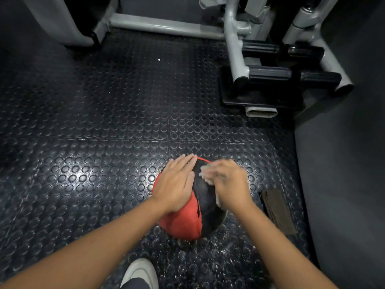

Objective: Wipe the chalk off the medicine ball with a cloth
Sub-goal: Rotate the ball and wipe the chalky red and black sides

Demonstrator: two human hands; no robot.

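A red and black medicine ball (191,217) sits on the studded rubber floor just in front of me. My left hand (177,184) lies flat on its upper left side, fingers straight, pressing it. My right hand (228,182) is on the ball's upper right side, blurred by motion, and holds a pale cloth (205,174) against the black panel. Only the cloth's edges show past my fingers and beside my wrist. White chalk dust speckles the floor around the ball's near side.
A dark brown folded cloth or mat (278,211) lies on the floor right of the ball. A grey gym machine frame with black foot pads (268,74) stands at the back right. A grey padded surface (343,174) runs along the right. My white shoe (141,272) is below the ball.
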